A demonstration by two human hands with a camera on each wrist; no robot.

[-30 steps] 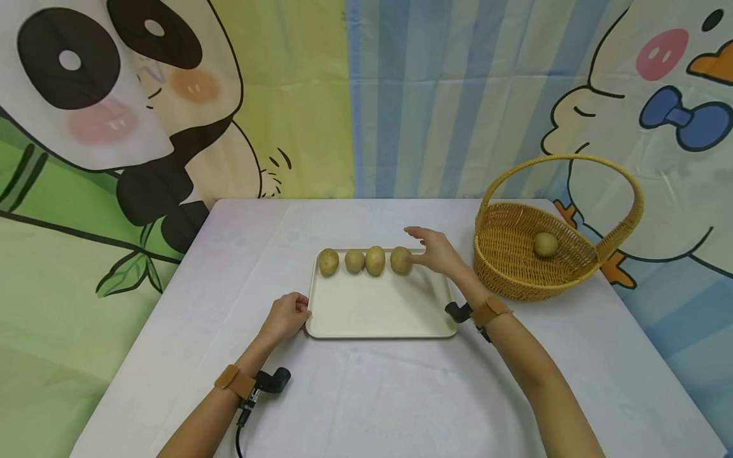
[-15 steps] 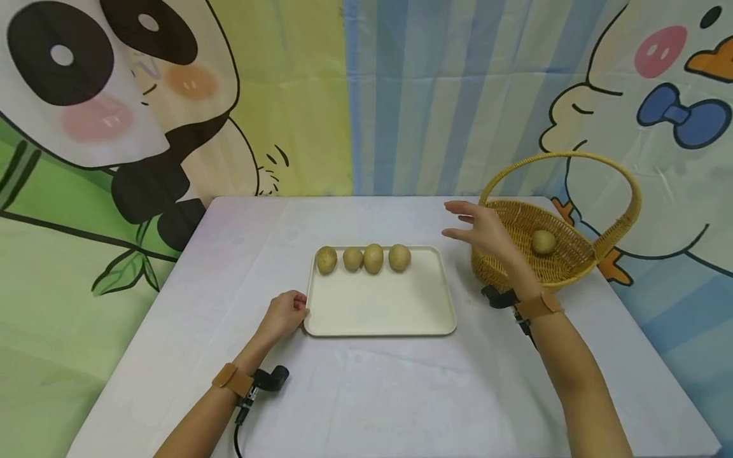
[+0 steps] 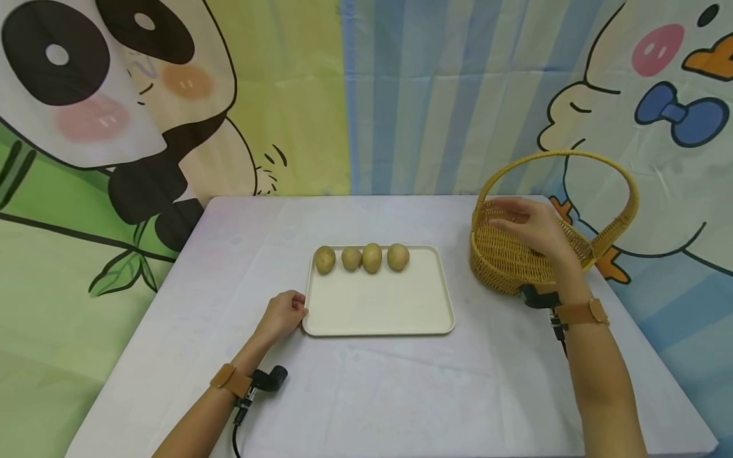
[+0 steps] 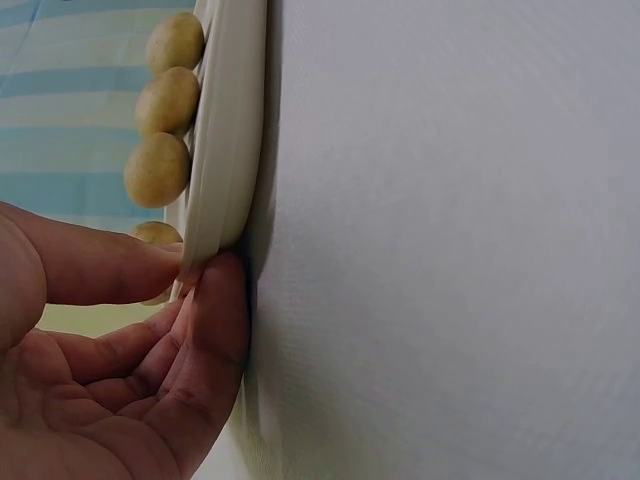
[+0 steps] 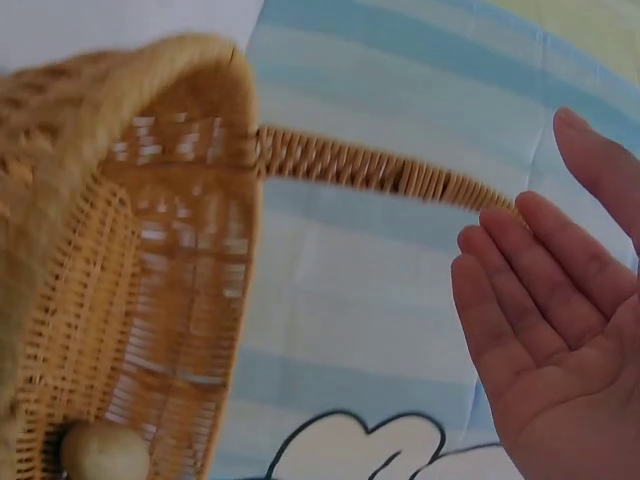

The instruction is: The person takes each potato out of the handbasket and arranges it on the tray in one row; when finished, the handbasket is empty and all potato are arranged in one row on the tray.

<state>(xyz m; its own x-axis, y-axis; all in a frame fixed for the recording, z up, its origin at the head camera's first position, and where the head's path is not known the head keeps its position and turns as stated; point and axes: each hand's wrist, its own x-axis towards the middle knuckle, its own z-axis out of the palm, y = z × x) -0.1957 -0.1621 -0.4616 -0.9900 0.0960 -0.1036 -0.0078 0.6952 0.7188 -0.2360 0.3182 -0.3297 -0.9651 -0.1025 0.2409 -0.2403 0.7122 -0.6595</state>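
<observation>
A cream rectangular tray (image 3: pixel 380 305) lies on the table, with several potatoes (image 3: pixel 372 258) in a row along its far edge. My left hand (image 3: pixel 283 313) pinches the tray's left rim; the left wrist view puts the thumb above the edge and curled fingers below it. Over the wicker basket (image 3: pixel 504 267) hovers my right hand (image 3: pixel 537 228), fingers extended and holding nothing. Inside the basket sits one potato (image 5: pixel 105 452), seen in the right wrist view; in the head view my right hand and forearm hide it.
The basket's tall arched handle (image 3: pixel 572 152) rises around the space where my right hand is. A white cloth covers the table (image 3: pixel 366 394). Behind it hangs a printed curtain (image 3: pixel 412 95) with cartoon animals.
My right hand has moved away from the rightmost potato on the tray, rightward to above the basket, with nothing in it. My left hand keeps its place at the tray.
</observation>
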